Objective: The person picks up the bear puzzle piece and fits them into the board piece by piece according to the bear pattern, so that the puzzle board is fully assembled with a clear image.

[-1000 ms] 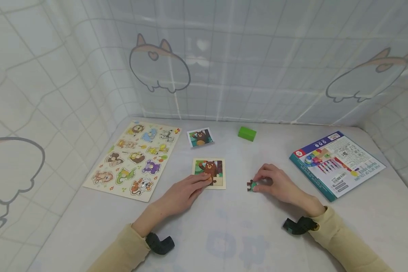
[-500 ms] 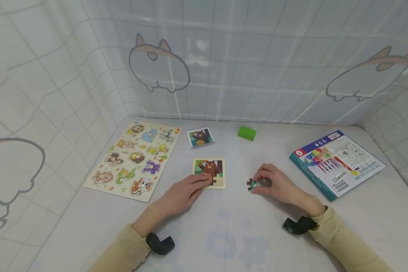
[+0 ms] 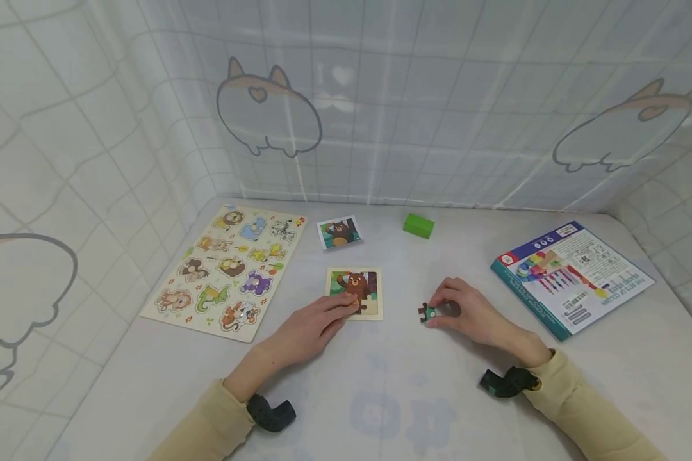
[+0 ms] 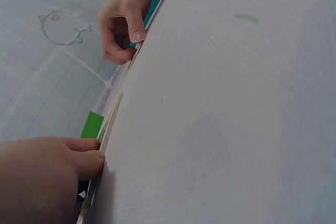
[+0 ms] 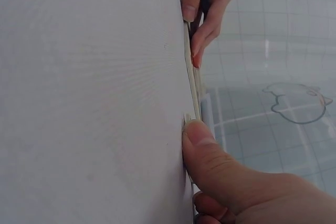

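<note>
In the head view a small square bear jigsaw puzzle (image 3: 373,308) lies on the table, its lower right corner showing bare wood. My left hand (image 3: 305,326) rests on its lower left part, fingers extended over the bear picture; in the left wrist view the thumb touches the board's near edge. To the right of the board, my right hand (image 3: 467,310) pinches a green and brown puzzle piece (image 3: 424,312) between thumb and fingers, close to the tabletop. The right wrist view shows the right thumb (image 5: 202,137) at the edge of that piece, which is mostly hidden.
A picture card of the bear (image 3: 340,233) and a green block (image 3: 419,226) lie behind the puzzle. On the left is a wooden animal board (image 3: 230,269). A flat toy box (image 3: 573,282) lies on the right. A tiled-pattern cloth wall (image 3: 392,128) rises at the back.
The right hand has turned the puzzle piece slightly, so more of its green face shows. The left hand stays on the board.
</note>
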Demonstrator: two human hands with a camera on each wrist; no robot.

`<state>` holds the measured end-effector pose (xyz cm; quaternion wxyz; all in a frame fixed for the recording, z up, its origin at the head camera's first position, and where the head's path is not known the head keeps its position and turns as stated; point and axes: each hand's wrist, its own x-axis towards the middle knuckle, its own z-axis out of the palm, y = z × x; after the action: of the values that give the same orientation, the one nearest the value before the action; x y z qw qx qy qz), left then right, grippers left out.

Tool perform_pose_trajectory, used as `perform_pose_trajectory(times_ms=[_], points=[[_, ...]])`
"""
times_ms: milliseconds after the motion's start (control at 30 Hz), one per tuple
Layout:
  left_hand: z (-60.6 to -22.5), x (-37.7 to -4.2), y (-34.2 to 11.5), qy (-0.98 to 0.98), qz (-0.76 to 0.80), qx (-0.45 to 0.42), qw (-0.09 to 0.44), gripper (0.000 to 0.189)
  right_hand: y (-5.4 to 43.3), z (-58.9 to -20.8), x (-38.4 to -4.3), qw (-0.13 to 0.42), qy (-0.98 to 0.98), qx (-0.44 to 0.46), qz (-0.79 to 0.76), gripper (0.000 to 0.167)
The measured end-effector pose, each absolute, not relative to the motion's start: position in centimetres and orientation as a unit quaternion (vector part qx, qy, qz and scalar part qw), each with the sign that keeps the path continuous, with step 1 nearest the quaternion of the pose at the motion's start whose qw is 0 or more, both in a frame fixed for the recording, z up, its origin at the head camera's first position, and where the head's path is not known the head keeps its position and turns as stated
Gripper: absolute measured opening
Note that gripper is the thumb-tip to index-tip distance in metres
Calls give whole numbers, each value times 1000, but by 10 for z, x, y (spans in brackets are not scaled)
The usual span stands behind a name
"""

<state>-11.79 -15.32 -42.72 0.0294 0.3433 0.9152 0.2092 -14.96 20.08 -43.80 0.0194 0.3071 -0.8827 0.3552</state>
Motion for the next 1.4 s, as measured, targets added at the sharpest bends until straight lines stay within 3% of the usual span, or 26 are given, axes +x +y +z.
perform_pose_trajectory(times_ms=[367,1033,1400], points=[[-431,-119,-154,914,217,342,30,41,196,-431,-149,13,-869,309,385,20],[-429,-119,-153,921,219,318,54,42,108,-424,-160,3,-879,279,386,26],[-428,-119,-152,917,210,335,41,40,96,-434,-159,9,-882,289,373,28]])
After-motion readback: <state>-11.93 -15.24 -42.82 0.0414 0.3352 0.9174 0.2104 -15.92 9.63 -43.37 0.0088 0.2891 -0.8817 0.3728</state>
